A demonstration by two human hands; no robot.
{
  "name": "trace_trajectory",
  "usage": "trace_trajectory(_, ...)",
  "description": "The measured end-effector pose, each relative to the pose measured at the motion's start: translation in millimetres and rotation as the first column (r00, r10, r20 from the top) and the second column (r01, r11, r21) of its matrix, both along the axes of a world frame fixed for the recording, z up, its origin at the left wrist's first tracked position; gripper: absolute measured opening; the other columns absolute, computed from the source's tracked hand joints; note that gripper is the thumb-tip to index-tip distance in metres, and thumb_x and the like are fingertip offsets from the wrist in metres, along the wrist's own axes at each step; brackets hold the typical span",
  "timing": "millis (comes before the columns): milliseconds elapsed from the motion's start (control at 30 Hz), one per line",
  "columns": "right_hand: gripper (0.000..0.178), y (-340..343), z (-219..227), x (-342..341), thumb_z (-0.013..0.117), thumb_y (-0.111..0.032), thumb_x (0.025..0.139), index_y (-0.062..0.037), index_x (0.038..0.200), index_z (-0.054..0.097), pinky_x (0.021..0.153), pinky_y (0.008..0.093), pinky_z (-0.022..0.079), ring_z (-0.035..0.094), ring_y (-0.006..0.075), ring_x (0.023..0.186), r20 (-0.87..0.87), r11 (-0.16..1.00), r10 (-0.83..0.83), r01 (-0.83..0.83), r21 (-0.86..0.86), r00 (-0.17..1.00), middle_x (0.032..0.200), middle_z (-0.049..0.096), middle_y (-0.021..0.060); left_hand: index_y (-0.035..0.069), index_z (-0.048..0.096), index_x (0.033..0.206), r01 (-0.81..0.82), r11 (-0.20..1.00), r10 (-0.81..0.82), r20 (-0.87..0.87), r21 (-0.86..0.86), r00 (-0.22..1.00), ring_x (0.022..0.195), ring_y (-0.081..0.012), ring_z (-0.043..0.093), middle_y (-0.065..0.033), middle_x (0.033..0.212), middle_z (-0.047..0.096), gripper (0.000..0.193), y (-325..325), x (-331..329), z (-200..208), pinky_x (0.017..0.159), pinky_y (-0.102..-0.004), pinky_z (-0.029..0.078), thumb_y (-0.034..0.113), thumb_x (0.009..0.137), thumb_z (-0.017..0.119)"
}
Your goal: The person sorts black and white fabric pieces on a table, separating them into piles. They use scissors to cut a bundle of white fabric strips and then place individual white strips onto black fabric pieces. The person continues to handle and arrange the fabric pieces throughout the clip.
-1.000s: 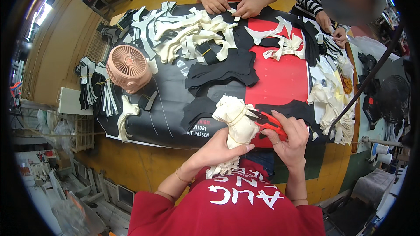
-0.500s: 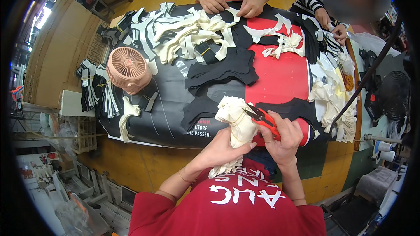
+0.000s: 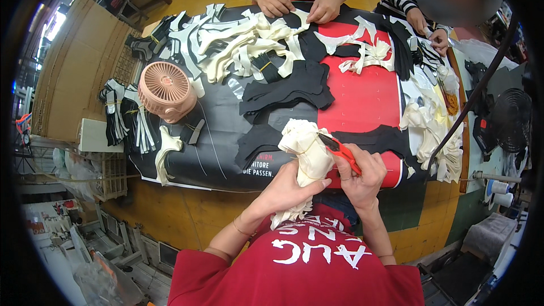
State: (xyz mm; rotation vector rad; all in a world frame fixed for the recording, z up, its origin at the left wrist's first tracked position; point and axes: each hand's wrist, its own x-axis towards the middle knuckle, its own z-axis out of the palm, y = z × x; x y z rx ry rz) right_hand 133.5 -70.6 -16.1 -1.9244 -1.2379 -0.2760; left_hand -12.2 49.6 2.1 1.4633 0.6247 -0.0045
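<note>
Open red patch of table cover [image 3: 362, 99] ahead, passable. Hemmed in by black cut pieces [image 3: 286, 88], cream strips [image 3: 243, 45], pink fan [image 3: 166, 90] far left.

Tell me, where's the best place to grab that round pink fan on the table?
Probably the pink fan is best gripped around its round outer rim, coming down from above. It lies tilted, grille facing up, so the rim is the widest firm part. The side toward the cream strips looks freest; black-and-white bundles crowd the other.
</note>
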Motion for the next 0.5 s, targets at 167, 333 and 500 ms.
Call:
trace_trajectory(167,0.036,-1.6,0.0,4.2,0.075,-0.035,0.086,-0.0036,0.102,0.07,0.052,0.0314,0.036,0.05,0.0173,0.047,0.059,1.0,-0.026,0.026,0.002,0.998,0.061,0.06,0.001,-0.003,0.063,0.115,0.037,0.997,-0.034,-0.041,0.066,0.999,0.088,-0.017,0.067,-0.0132,0.095,0.07,0.042,-1.1,2.5,-2.2,0.08,-0.0337,0.052,0.024,0.084,0.073)
trace_trajectory(333,0.036,-4.8,-2.5,-0.1,0.074,-0.035,0.087,-0.0016,0.1,0.07,0.054,0.0324,0.035,0.051,0.0195,0.051,0.059,0.999,-0.019,0.022,-0.044,0.998,0.071,0.066,0.0046,-0.003,0.064,0.112,0.048,0.988,-0.049,0.001,0.148,0.999,0.081,-0.0173,0.067,-0.0115,0.089,0.07,0.037,-4.6,4.2,-3.3,0.076,-0.0344,0.053,0.021,0.084,0.072)
trace_trajectory(500,0.034,-2.9,-2.0,1.6,0.076,-0.031,0.086,-0.0012,0.102,0.07,0.056,0.0323,0.038,0.054,0.0198,0.054,0.004,0.991,-0.049,0.048,0.125,0.999,0.071,0.065,0.0052,-0.003,0.062,0.111,0.037,0.999,-0.037,0.021,-0.012,0.999,0.072,-0.0136,0.063,-0.0059,0.081,0.067,0.038,-14.2,8.3,-9.3,0.069,-0.0308,0.052,0.024,0.087,0.071)
